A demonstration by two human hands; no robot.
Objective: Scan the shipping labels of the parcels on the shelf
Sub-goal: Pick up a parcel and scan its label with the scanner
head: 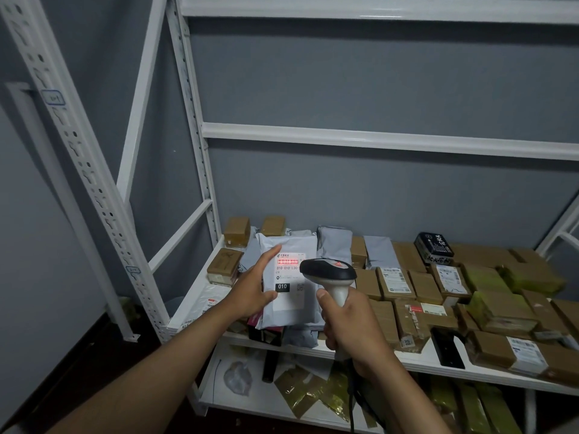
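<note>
My left hand (254, 286) holds a grey poly mailer parcel (289, 311) by its left edge, tilted up above the shelf (351, 352). Its white shipping label (289, 283) faces me, and a red scan line lights the barcode near the label's top. My right hand (347, 324) grips the handle of a grey and black barcode scanner (329, 270), whose head points at the label from the right. The scanner's cable hangs down below my right wrist.
Several brown taped boxes (416, 321) and grey mailers (335, 245) cover the white shelf. A black packet (434, 247) lies at the back, a black device (446, 347) at the front edge. White shelf posts (94, 189) stand to the left. The lower shelf (219, 399) holds yellow-green packets.
</note>
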